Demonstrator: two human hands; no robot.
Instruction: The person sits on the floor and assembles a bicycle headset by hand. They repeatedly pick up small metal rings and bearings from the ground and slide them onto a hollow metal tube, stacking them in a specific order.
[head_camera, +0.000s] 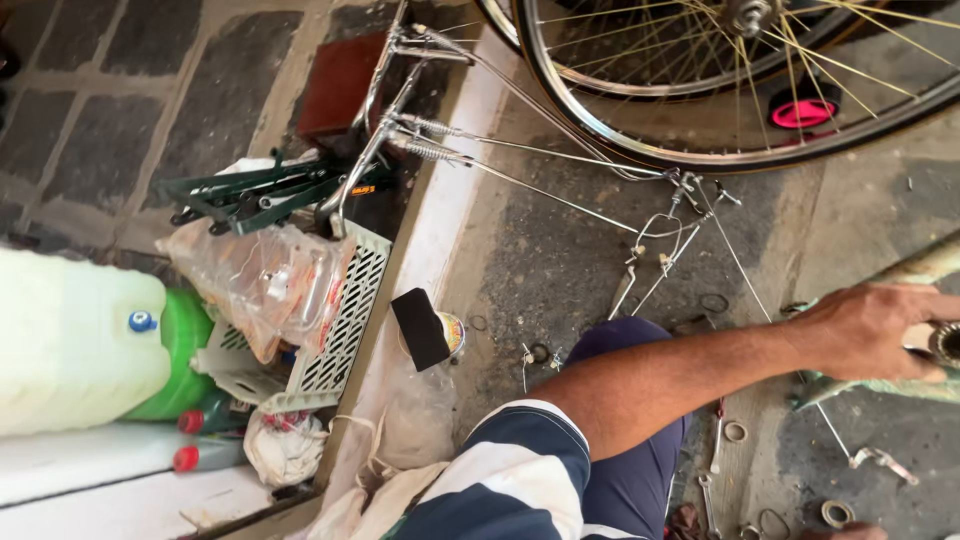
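My left hand (868, 330) reaches out to the right and grips a pale green bicycle frame tube (925, 268). Right beside its fingers is a round metal fitting (946, 344) on that frame. The arm has a striped sleeve (520, 480) and crosses over my knee in blue trousers (625, 345). Only a sliver of my right hand (850, 531) shows at the bottom edge, and its fingers are hidden. Near it on the ground lie a metal ring (835, 513) and a small spanner (708, 495).
A spoked bicycle wheel (640, 140) stands at the top, with chrome brake rods (520, 150) leading to it. To the left are a white plastic basket (340, 330), a clear bag (265, 285), a white jug (70, 340) and a small tin (452, 335). Washers and loose parts dot the concrete.
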